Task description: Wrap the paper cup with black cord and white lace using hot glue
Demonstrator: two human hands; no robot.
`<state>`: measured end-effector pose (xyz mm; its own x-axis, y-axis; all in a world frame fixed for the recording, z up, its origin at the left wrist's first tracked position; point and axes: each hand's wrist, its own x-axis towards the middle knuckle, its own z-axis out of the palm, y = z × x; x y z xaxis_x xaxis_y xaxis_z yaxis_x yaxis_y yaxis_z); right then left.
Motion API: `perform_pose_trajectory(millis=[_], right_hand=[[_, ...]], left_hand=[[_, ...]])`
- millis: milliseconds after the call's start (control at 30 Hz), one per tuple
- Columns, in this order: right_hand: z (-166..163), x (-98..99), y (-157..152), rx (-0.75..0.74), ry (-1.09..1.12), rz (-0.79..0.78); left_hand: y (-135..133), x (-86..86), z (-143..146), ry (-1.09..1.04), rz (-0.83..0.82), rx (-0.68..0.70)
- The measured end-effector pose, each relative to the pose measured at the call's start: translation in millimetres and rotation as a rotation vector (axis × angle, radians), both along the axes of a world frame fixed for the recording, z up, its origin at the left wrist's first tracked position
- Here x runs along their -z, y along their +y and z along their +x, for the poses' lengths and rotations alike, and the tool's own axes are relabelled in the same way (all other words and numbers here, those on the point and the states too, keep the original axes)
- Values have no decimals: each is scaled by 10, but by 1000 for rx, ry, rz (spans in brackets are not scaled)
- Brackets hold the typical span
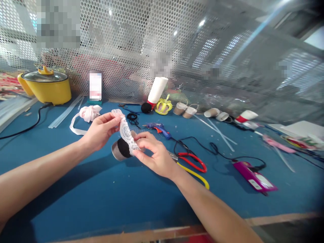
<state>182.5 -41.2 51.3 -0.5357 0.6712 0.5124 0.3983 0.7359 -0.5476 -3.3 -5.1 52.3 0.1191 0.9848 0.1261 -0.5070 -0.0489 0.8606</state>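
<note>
Above the blue table, my left hand pinches the top end of a strip of white lace. My right hand pinches the lower end of the same strip and also cradles a short brown cardboard tube with a dark opening that faces me. The lace runs across the front of the tube. Both hands sit close together at the middle of the table.
Red and yellow scissors lie just right of my right hand. A blue glue gun, a magenta device with black cable, pink ribbon, a yellow pot, glue sticks, paper cups and a mesh wall lie beyond.
</note>
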Motion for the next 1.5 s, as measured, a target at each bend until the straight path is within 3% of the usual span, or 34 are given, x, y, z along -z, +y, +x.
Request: perform_pose_trajectory(millis=[533,833,1033,1267,1500], right_hand=[[-20,-2,-35,-72,-61,97],[-20,-7,-28,-77,-36,70],[-6,-2,-11,-64,-22,35],[12,10,-1,4,-13,35],[-3,-9,-9,-70,-20,57]], left_hand=[[-33,75,59,38,-151,115],[-54,98,55,95,-259,200],[-37,93,66,55,-267,178],[5,95,10,37,-140,96],[-20,107,38,78,-205,117]])
